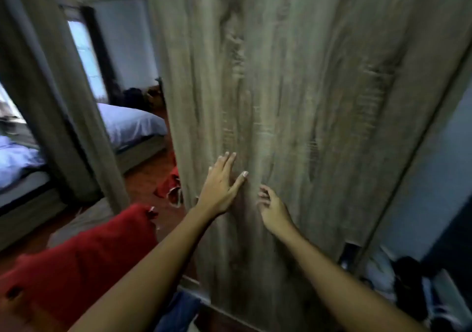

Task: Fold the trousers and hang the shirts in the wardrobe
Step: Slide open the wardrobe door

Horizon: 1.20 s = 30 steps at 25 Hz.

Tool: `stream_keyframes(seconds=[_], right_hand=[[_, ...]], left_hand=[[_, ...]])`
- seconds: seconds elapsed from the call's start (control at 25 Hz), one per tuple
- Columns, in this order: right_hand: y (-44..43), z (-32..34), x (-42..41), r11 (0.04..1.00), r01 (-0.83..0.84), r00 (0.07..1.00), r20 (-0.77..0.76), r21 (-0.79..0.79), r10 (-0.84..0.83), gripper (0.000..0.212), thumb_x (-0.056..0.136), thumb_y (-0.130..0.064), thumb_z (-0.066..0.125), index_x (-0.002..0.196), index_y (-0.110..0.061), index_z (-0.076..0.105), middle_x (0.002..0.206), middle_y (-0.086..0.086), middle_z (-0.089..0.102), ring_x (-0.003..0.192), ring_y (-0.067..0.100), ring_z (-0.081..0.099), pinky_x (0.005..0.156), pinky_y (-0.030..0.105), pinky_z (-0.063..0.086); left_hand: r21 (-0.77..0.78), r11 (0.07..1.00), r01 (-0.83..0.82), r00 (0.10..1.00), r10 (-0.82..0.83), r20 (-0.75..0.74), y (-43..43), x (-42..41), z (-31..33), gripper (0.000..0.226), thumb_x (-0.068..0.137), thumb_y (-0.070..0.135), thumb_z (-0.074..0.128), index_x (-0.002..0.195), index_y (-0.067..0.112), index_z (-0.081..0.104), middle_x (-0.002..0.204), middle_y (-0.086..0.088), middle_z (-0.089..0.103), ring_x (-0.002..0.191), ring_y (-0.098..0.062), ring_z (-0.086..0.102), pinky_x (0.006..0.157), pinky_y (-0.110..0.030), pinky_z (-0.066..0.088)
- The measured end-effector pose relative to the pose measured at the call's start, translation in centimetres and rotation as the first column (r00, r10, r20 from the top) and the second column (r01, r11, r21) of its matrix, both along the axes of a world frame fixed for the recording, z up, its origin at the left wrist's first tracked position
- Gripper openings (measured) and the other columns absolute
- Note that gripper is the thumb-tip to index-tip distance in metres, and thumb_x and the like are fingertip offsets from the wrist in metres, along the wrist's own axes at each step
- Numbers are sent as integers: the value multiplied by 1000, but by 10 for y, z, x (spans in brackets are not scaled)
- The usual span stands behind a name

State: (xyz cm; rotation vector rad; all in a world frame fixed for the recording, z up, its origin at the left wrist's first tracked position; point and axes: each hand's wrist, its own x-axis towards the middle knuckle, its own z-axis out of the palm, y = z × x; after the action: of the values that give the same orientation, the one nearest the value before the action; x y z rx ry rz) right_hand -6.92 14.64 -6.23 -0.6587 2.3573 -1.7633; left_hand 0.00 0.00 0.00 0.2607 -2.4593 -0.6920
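A tall grey wood-grain wardrobe door (293, 89) fills the middle of the view. My left hand (221, 185) lies flat against it with straight fingers. Just to the right, my right hand (272, 205) is at the door surface with its fingers loosely curled and nothing in them. A red garment (76, 260) hangs over my left side at lower left. Another red piece (169, 186) lies on the floor past the door's left edge. Blue denim cloth (178, 311) shows at the bottom, below my left forearm.
To the left, a mirrored panel (122, 63) shows a bed with a pale blue sheet (130, 125) and a window. Dark and light clothes (398, 278) are heaped at lower right beside the door. The floor (150, 173) is reddish-brown.
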Motion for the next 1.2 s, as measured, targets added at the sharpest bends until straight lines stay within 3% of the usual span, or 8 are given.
stream_keyframes(seconds=[0.12,0.2,0.32,0.44,0.52,0.76,0.96,1.2], right_hand=[[55,-44,-29,982,189,963,202,-20,-181,45,91,11,50,136,4,46,118,19,59,94,21,56,71,6,45],[89,-80,-38,963,270,908,332,3,-256,46,92,9,52,136,1,46,119,18,59,95,21,57,69,12,44],[127,-114,-43,920,389,821,436,46,-369,47,91,7,54,137,0,46,119,13,57,99,24,57,76,24,47],[160,-137,-46,847,525,710,506,83,-490,54,92,4,54,143,-3,40,136,17,53,120,33,55,102,44,47],[173,-142,-51,820,565,675,522,87,-521,59,91,3,56,147,-4,36,143,19,49,128,35,51,108,48,42],[151,-139,-51,694,710,584,453,117,-674,60,86,15,49,144,5,38,135,24,53,127,39,51,102,34,39],[91,-144,-36,606,779,544,306,162,-781,74,79,8,58,148,-6,36,152,20,36,141,37,34,118,49,25],[9,-149,-23,714,686,633,367,140,-681,63,83,6,61,143,-10,46,144,15,49,134,33,47,114,48,36]], left_hand=[[-41,994,100,995,-101,-22,56,-41,-24,72,96,58,38,157,23,20,166,-1,13,154,-17,6,124,-45,9],[-100,985,142,987,-149,-64,86,-59,-42,72,96,56,39,157,21,22,167,-2,10,154,-17,3,124,-44,8],[-162,974,157,975,-180,-132,110,-80,-52,69,97,50,44,156,18,26,167,-5,10,154,-20,1,124,-48,9],[-163,971,176,971,-199,-135,132,-98,-67,68,98,46,47,156,16,27,167,-8,6,154,-24,-2,123,-54,9],[-154,976,152,970,-177,-164,137,-106,-73,68,98,44,49,156,16,26,167,-10,3,154,-28,-4,122,-58,9],[-183,969,165,964,-197,-177,127,-115,-82,69,98,43,48,156,16,23,166,-10,4,154,-28,-4,120,-62,7],[-159,969,191,959,-218,-182,99,-101,-79,72,97,43,50,157,15,21,166,-13,4,154,-29,-3,122,-57,3],[-146,961,233,925,-265,-271,29,-91,-55,71,96,33,58,155,10,25,165,-16,7,154,-30,-1,121,-60,6]])
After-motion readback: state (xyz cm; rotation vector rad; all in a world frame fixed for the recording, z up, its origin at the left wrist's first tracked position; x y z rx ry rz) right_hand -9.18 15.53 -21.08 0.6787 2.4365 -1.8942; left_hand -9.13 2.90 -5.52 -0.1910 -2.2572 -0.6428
